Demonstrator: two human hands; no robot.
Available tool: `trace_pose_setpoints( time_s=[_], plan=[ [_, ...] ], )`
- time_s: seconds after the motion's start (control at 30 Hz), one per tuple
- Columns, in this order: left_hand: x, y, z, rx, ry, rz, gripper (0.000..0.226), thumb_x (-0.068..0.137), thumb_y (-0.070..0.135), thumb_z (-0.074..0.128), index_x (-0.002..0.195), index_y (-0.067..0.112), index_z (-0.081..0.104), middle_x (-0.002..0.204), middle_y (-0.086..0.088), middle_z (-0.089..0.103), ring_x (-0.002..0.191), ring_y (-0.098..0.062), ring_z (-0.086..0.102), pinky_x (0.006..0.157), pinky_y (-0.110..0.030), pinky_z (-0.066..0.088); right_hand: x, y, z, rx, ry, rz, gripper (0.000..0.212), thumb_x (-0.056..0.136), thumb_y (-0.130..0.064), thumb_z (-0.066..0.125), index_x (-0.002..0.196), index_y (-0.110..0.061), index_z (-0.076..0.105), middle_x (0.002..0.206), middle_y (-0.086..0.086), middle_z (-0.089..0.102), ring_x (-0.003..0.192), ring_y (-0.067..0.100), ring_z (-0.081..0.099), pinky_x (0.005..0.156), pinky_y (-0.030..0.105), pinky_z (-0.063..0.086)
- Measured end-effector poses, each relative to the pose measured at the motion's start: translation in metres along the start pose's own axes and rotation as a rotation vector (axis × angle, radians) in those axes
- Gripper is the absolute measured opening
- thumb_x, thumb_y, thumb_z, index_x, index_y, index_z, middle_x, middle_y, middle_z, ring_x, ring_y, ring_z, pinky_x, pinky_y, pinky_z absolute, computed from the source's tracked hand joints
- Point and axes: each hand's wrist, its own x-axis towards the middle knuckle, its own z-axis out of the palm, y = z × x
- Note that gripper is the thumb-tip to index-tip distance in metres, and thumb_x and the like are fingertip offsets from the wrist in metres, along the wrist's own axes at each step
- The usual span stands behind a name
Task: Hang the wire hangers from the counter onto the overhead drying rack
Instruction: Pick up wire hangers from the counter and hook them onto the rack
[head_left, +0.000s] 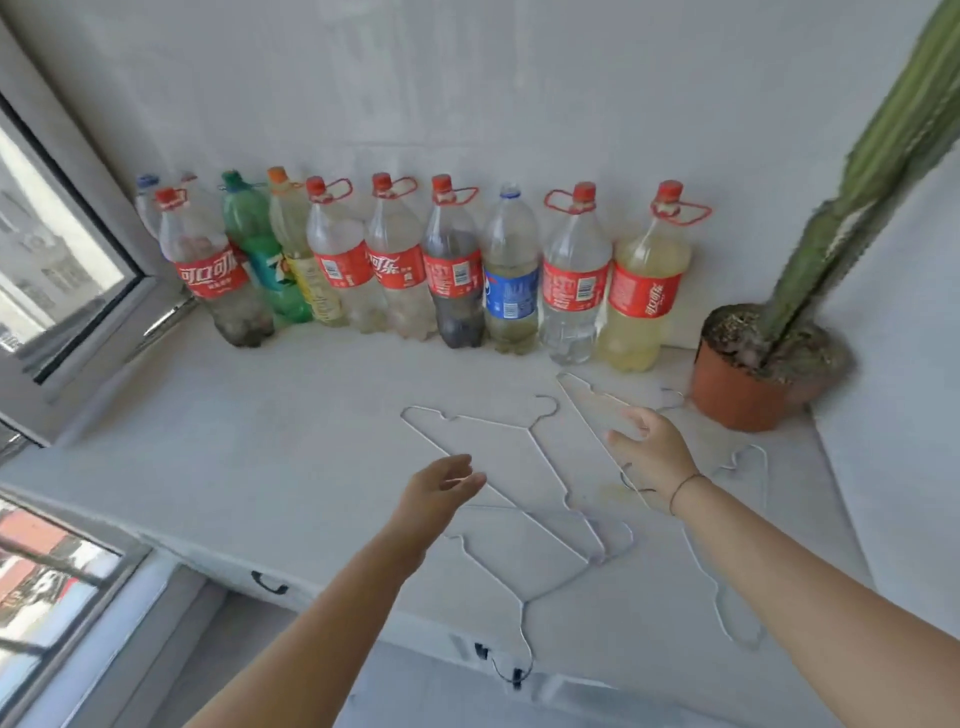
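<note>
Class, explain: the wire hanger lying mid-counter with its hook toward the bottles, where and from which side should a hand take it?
Probably pinch the wire hanger at its neck below the hook, from above: it lies flat, and the shoulder wires meet there.

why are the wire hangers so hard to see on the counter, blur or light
Head view: mostly low contrast, thin silver wire hangers on a pale grey counter in soft even daylight, barely any shadow; head view is also soft overall, the fingers of the right hand smeared; its wide lens seems to tilt the tall green cactus at the right edge.
</note>
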Motion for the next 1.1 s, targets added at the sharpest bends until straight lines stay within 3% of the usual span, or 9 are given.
trace_pose_setpoints(
  time_s=[0.23,0.37,0.5,0.57,0.63,0.83,0.93,1.03,1.1],
  plan=[
    [0.036,-0.015,0.069,0.028,-0.090,-0.124,0.042,0.086,0.033,0.064,0.125,0.020,0.056,0.120,0.004,0.060,0.110,-0.013,0.055,0.091,-0.026,0.040,0.025,0.071,-0.035,0.076,0.053,0.226,0.032,0.084,-0.019,0.064,0.110,0.000,0.060,0.116,0.015,0.062,0.109,0.027,0.058,0.090,0.030,0.040],
    [0.039,-0.028,0.097,0.016,-0.170,-0.185,0.045,0.084,0.035,0.066,0.125,0.019,0.057,0.121,0.003,0.061,0.111,-0.012,0.056,0.097,-0.030,0.043,0.024,0.093,-0.032,0.077,0.013,0.270,0.032,0.088,-0.010,0.056,0.100,0.020,0.055,0.113,0.032,0.061,0.100,0.041,0.058,0.081,0.032,0.042],
    [0.044,-0.035,0.112,-0.019,-0.218,-0.235,0.042,0.085,0.034,0.065,0.124,0.020,0.057,0.118,0.005,0.062,0.113,-0.013,0.056,0.103,-0.034,0.042,0.029,0.101,-0.028,0.165,0.103,0.334,0.028,0.084,-0.015,0.062,0.105,0.004,0.064,0.106,0.019,0.067,0.096,0.026,0.061,0.086,0.032,0.046],
    [0.046,-0.036,0.118,-0.044,-0.233,-0.245,0.039,0.086,0.032,0.064,0.122,0.020,0.057,0.116,0.005,0.063,0.112,-0.013,0.057,0.099,-0.031,0.043,0.038,0.098,-0.030,0.148,0.133,0.359,0.025,0.078,-0.020,0.063,0.086,0.004,0.064,0.077,0.020,0.063,0.077,0.031,0.060,0.070,0.035,0.048],
    [0.050,-0.036,0.121,-0.059,-0.243,-0.248,0.036,0.087,0.030,0.064,0.121,0.021,0.058,0.113,0.007,0.063,0.110,-0.011,0.057,0.093,-0.029,0.044,0.051,0.091,-0.031,0.148,0.110,0.375,0.021,0.079,-0.019,0.058,0.062,-0.009,0.051,0.055,0.008,0.047,0.053,0.017,0.050,0.052,0.028,0.032],
    [0.068,-0.036,0.110,-0.094,-0.228,-0.261,0.042,0.087,0.033,0.063,0.126,0.019,0.056,0.120,0.002,0.062,0.113,-0.014,0.056,0.091,-0.029,0.044,0.081,0.082,-0.018,0.312,0.091,0.513,0.040,0.090,-0.010,0.045,0.056,-0.019,0.026,0.044,0.000,0.022,0.030,0.009,0.022,0.037,0.013,0.014],
    [0.077,-0.035,0.101,-0.130,-0.199,-0.275,0.043,0.087,0.032,0.063,0.126,0.017,0.055,0.120,-0.001,0.062,0.113,-0.017,0.056,0.092,-0.030,0.045,0.086,0.084,-0.008,0.247,0.078,0.543,0.042,0.087,-0.005,0.048,0.053,-0.017,0.027,0.031,-0.004,0.024,0.030,0.013,0.024,0.038,0.014,0.018],
    [0.083,-0.037,0.092,-0.149,-0.178,-0.292,0.042,0.088,0.031,0.062,0.126,0.016,0.055,0.119,-0.003,0.063,0.112,-0.018,0.058,0.095,-0.032,0.045,0.086,0.083,0.003,0.096,0.104,0.520,0.034,0.080,-0.011,0.060,0.053,-0.012,0.039,0.044,0.004,0.036,0.035,0.016,0.038,0.045,0.020,0.030],
    [0.081,-0.040,0.087,-0.150,-0.183,-0.303,0.042,0.088,0.030,0.062,0.126,0.015,0.055,0.119,-0.003,0.063,0.112,-0.019,0.058,0.096,-0.033,0.045,0.084,0.083,0.009,0.002,0.135,0.490,0.025,0.076,-0.017,0.066,0.073,0.007,0.060,0.056,0.014,0.052,0.052,0.024,0.053,0.055,0.030,0.040]
  ],
)
